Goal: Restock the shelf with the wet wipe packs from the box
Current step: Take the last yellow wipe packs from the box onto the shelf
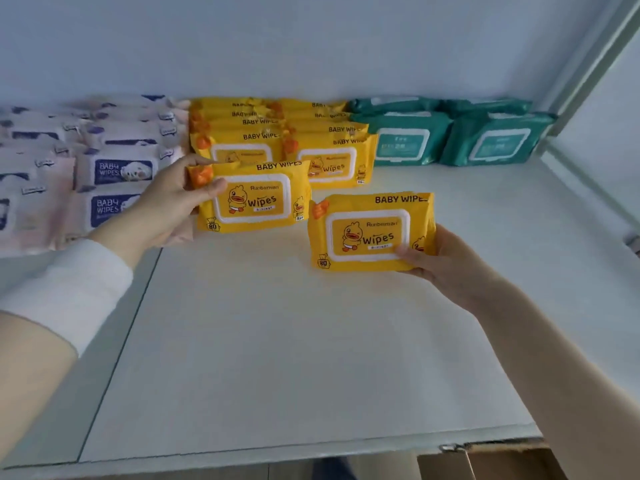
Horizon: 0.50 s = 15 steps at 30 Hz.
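Right now my left hand is gripping a yellow baby wipes pack by its left end, thumb on top, just in front of the yellow rows at the shelf's back edge. My right hand is pinching a second yellow pack by its lower right corner, nearer the middle. Teal packs are sitting back right, and a cardboard box is showing below the front edge.

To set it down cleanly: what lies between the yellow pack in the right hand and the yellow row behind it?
Only a bare strip of white shelf, seen in the head view, separates the pack in the right hand from the yellow row.
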{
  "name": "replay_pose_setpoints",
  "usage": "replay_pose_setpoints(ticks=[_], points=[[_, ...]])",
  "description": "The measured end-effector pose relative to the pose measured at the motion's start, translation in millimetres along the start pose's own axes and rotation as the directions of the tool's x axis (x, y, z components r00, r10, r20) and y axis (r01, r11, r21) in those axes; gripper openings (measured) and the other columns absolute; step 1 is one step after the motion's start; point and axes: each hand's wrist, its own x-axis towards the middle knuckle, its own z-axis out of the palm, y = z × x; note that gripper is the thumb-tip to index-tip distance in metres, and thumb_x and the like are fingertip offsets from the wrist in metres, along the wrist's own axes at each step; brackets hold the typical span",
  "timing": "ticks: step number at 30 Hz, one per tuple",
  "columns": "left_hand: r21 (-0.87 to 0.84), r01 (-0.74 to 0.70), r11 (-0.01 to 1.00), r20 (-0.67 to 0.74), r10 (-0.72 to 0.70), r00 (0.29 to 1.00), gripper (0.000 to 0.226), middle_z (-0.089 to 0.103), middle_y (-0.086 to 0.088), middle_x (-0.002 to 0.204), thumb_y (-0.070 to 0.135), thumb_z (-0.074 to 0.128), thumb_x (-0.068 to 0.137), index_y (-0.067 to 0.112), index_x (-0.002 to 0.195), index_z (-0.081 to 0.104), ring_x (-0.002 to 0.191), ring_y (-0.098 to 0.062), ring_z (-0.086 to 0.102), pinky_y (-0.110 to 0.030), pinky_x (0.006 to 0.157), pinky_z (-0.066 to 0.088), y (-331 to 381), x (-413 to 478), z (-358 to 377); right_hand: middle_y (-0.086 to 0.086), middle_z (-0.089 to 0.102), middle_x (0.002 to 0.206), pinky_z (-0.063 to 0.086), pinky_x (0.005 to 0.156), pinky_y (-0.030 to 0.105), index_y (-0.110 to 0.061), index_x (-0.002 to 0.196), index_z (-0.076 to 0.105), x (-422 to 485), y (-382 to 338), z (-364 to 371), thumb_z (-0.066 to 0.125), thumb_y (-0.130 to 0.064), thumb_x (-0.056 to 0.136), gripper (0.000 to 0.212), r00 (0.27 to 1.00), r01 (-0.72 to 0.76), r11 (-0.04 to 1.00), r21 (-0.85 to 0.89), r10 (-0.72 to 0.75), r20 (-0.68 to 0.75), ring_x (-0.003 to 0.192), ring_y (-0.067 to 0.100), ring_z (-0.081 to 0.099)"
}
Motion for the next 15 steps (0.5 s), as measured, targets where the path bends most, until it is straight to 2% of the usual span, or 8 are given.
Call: replay_pose_setpoints(ticks=[2,4,7,9,12,15], points=[[0.153,-0.021,0.988,-0.04,0.028,0.999,0.022,0.061,0.011,0.105,0.022,0.065,0.081,0.037,0.095,0.056,0.094,-0.006,0.058,-0.023,0.078,0.045,-7.4,17.4,-7.7,-0.003,0.071,0.11,0.056,0.082,0.028,-0.023,0.113,0.058,35.8,-1.9,-1.0,0.069,-0.018,0.074,0.041,1.0,0.006,0.997,-0.082,-0.007,-0.006,0.101,0.015,0.068],[0.289,-0.038,0.956,-0.081,0.064,0.995,0.029,0.059,0.007,0.107,0.021,0.07,0.078,0.034,0.1,0.056,0.093,-0.009,0.056,-0.02,0.076,0.042,-11.4,36.3,-15.8,-0.008,0.07,0.103,0.052,0.085,0.029,-0.027,0.107,0.059,70.4,-1.2,-1.6,0.071,-0.014,0.078,0.034,0.997,0.027,0.977,-0.212,-0.043,-0.071,0.095,0.011,0.066],[0.504,-0.059,0.862,-0.075,0.112,0.991,0.032,0.057,0.01,0.102,0.02,0.076,0.072,0.032,0.096,0.058,0.093,-0.013,0.054,-0.024,0.077,0.041,-14.4,56.0,-23.6,-0.01,0.065,0.09,0.047,0.069,0.023,-0.028,0.099,0.06,109.9,-1.2,-2.2,0.077,-0.016,0.075,0.032,0.965,0.008,0.905,-0.425,-0.119,-0.234,0.082,0.011,0.061],[0.561,-0.056,0.826,-0.087,0.126,0.988,0.03,0.057,0.009,0.101,0.022,0.076,0.072,0.029,0.097,0.061,0.093,-0.014,0.054,-0.026,0.075,0.042,-15.2,63.7,-26.4,-0.006,0.064,0.09,0.044,0.063,0.023,-0.023,0.104,0.063,127.4,-1.8,-0.2,0.078,-0.019,0.073,0.035,0.945,0.0,0.866,-0.5,-0.163,-0.282,0.079,0.015,0.059],[0.625,-0.106,0.773,-0.068,0.189,0.98,0.03,0.057,0.009,0.1,0.023,0.075,0.073,0.021,0.1,0.062,0.091,-0.014,0.053,-0.019,0.067,0.039,-12.4,73.4,-26.5,0.0,0.063,0.096,0.046,0.072,0.03,-0.015,0.111,0.063,144.8,-6.6,3.3,0.078,-0.019,0.073,0.041,0.938,0.025,0.831,-0.556,-0.211,-0.273,0.084,0.019,0.058],[0.68,-0.153,0.717,-0.026,0.232,0.972,0.032,0.057,0.005,0.105,0.021,0.075,0.073,0.016,0.101,0.062,0.095,-0.015,0.051,-0.024,0.076,0.038,-9.5,76.7,-24.9,0.001,0.063,0.103,0.046,0.077,0.031,-0.012,0.115,0.061,153.5,-12.7,8.0,0.078,-0.019,0.073,0.045,0.946,0.045,0.805,-0.592,-0.225,-0.235,0.09,0.019,0.057]])
